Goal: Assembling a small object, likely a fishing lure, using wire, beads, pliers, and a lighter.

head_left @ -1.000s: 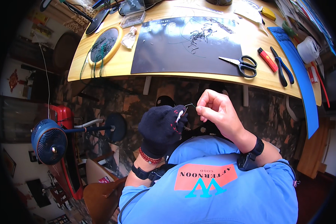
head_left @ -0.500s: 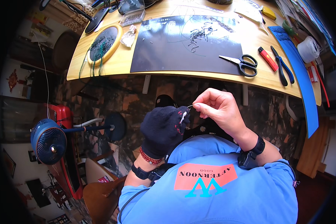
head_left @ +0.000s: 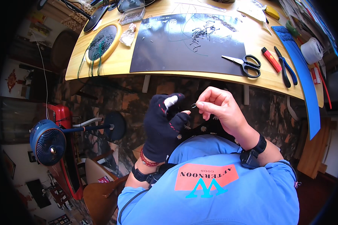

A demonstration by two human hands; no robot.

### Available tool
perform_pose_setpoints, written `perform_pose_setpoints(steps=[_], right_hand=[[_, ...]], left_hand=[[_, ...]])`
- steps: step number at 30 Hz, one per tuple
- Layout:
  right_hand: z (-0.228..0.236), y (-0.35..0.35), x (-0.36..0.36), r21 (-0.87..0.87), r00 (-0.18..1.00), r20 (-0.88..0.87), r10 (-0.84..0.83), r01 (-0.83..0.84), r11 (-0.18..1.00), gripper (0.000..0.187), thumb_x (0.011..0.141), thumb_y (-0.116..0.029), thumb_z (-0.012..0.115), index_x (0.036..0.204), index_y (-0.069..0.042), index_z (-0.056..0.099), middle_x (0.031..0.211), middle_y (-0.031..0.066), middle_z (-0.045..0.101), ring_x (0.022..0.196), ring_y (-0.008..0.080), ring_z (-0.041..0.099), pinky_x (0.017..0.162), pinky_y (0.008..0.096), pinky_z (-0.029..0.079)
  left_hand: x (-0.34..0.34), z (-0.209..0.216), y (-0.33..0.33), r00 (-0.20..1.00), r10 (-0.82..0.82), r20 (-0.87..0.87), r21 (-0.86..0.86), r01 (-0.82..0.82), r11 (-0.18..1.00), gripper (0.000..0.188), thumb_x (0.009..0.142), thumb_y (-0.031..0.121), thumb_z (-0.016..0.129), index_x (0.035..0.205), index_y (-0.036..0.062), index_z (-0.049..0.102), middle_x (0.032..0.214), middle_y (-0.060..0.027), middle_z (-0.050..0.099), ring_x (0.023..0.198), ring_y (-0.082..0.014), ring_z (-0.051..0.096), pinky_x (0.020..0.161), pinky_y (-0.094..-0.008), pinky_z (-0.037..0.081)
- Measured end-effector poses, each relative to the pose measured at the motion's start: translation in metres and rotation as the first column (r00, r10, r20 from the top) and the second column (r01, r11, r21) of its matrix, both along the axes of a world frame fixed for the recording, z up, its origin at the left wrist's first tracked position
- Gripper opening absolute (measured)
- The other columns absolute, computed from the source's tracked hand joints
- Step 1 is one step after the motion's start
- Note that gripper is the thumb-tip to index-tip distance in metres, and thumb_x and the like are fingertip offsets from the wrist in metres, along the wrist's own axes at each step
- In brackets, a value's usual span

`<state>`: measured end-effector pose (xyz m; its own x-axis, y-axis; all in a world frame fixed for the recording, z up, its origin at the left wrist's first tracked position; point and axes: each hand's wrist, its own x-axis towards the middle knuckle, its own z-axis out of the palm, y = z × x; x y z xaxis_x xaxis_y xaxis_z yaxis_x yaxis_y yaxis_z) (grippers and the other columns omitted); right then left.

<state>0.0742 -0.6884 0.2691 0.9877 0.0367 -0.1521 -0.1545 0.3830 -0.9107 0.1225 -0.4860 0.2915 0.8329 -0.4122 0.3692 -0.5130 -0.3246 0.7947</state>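
Observation:
Over my lap, my right hand is bare, with thumb and forefinger pinching a small fish hook that shows as a thin dark curve. My left hand wears a black glove with red stitching, and a bare thumb tip pokes out of it. Its thumb and forefinger stand apart just left of the hook, without touching it. The other left fingers are curled and partly hidden. On the desk beyond lies a tangled pile of dark hooks on a black mat.
Black-handled scissors, a red lighter and blue-black pliers lie at the desk's right, beside a long blue strip. A yellow-rimmed round tray with hooks and green threads sits left. A fan stands far left.
My left thumb and forefinger have parted and let go of the hook, turning upward. My right hand keeps its pinch and has hardly moved.

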Motion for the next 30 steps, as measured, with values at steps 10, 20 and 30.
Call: perform_pose_setpoints(steps=[10, 20, 30], right_hand=[[-0.005, 0.005, 0.002, 0.135, 0.995, -0.092, 0.028, -0.016, 0.991, 0.013, 0.094, -0.015, 0.074, 0.094, -0.005, 0.065, 0.08, 0.0017, 0.065, 0.068, 0.0072, 0.062, 0.062, 0.0216, 0.051], [-0.008, 0.006, -0.001, 0.148, 0.993, -0.076, 0.09, -0.078, 0.986, 0.014, 0.093, -0.019, 0.074, 0.093, -0.008, 0.065, 0.078, -0.0001, 0.066, 0.067, 0.0056, 0.061, 0.062, 0.0216, 0.05], [-0.005, -0.001, -0.001, 0.09, 0.987, -0.09, 0.132, -0.124, 0.988, 0.013, 0.095, -0.018, 0.072, 0.094, -0.007, 0.064, 0.079, 0.0009, 0.068, 0.065, 0.0053, 0.061, 0.06, 0.0206, 0.049]], left_hand=[[-0.001, -0.015, -0.005, 0.954, -0.102, -0.281, -0.142, 0.063, 0.988, 0.031, 0.08, 0.004, 0.08, 0.11, 0.0037, 0.072, 0.096, -0.0063, 0.065, 0.083, -0.0147, 0.064, 0.071, -0.0294, 0.052], [-0.001, -0.021, -0.003, 0.953, -0.078, -0.294, -0.16, 0.031, 0.987, 0.009, 0.089, 0.001, 0.072, 0.097, 0.0024, 0.071, 0.094, -0.0045, 0.066, 0.086, -0.0138, 0.064, 0.077, -0.0276, 0.05], [0.015, -0.02, 0.013, 0.935, 0.094, -0.341, -0.305, -0.205, 0.93, 0.01, 0.09, -0.002, 0.069, 0.098, 0.0037, 0.069, 0.094, -0.0009, 0.067, 0.086, -0.0091, 0.061, 0.078, -0.0256, 0.05]])
